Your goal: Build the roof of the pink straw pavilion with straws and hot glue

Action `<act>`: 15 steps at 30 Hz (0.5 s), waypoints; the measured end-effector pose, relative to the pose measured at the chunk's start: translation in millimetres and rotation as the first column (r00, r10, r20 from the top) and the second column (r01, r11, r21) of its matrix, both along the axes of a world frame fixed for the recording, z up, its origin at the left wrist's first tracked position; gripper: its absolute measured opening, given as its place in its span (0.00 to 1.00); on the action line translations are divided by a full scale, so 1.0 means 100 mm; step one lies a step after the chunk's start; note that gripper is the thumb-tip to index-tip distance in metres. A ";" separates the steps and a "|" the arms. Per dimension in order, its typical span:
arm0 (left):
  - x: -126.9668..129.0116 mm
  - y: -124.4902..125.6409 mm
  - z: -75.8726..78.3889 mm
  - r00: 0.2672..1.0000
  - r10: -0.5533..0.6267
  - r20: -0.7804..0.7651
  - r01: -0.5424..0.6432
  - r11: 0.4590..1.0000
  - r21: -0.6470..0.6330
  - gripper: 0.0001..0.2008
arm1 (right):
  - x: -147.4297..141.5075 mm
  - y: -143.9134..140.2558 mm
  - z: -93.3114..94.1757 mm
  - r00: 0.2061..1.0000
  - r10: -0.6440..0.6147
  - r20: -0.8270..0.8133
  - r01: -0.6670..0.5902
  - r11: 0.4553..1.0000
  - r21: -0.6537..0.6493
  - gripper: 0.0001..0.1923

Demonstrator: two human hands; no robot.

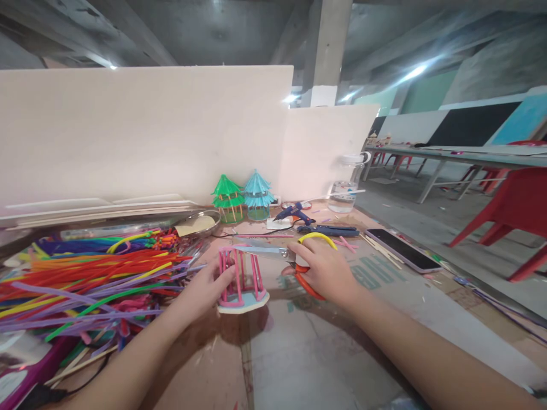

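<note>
You sit at a worn, paper-covered surface (299, 353) in a dim concrete hall, with pale boards (145, 131) standing upright along its far edge. The landmark is a small pink cage (241, 279) of upright sticks on a pale blue base, standing on the surface right in front of you. Your left hand (203, 290) is closed around the cage's left side, gripping it. Your right hand (325, 267) grasps scissors (280, 256) with orange and yellow handles; their blades reach across the cage's top. Left of the cage spreads a big heap of coloured pipe cleaners (85, 279), touching your left forearm. Behind the cage stand a green pagoda model (228, 199) and a blue one (257, 196). Behind and right of the cage lie a blue glue gun (294, 214), a clear jar (347, 191) and a phone (401, 249). Far right of the cage, beyond the surface, are red chairs (513, 216) and a long table (461, 156).
</note>
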State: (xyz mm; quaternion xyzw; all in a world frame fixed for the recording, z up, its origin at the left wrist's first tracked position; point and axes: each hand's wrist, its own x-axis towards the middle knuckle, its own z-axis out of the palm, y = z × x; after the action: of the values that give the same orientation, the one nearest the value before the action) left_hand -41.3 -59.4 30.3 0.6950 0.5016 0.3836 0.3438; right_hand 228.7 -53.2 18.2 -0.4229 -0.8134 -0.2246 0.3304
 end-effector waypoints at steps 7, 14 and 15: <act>0.00 -0.01 0.04 0.999 -0.005 -0.035 0.005 1.000 -0.004 0.25 | 0.04 0.03 0.01 1.000 0.017 0.004 -0.017 1.000 0.001 0.26; 0.00 -0.01 0.07 0.999 -0.025 -0.047 0.026 1.000 0.017 0.25 | 0.07 0.05 0.03 1.000 0.027 0.008 -0.027 0.999 0.031 0.26; 0.00 -0.02 0.08 0.998 -0.027 -0.048 0.028 0.999 0.018 0.25 | 0.07 0.05 0.03 1.000 0.025 0.008 -0.025 0.999 0.034 0.26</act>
State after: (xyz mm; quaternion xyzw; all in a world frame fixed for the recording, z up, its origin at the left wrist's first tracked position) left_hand -40.8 -61.0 38.3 0.7139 0.4965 0.3668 0.3306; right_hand 235.5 -48.4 20.8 -0.4062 -0.8159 -0.2358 0.3371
